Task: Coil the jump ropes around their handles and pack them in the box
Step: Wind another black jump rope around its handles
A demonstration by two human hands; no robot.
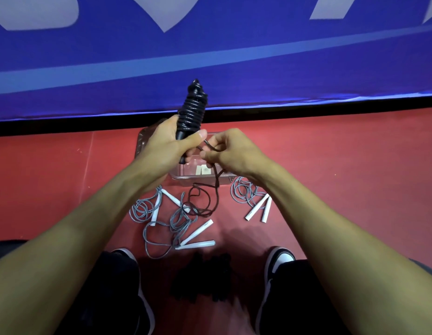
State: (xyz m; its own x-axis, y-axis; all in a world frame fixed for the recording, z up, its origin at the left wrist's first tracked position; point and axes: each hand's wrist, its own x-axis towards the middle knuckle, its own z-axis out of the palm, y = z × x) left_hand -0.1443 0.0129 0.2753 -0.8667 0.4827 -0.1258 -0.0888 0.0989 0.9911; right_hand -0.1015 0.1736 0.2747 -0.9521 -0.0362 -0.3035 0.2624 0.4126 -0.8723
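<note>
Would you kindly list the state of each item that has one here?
Black jump rope: partly coiled round its handles, tail loose.
Left hand: grips the handles.
Right hand: pinches the loose rope.
Clear box: open, no rope visible inside.
Grey ropes: uncoiled on the floor.

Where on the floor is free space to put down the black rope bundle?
Bare red floor lies left of the clear box, and more lies right of the right-hand grey rope. Crowded: in front of the box, where grey ropes tangle with the loose dark cord.
</note>
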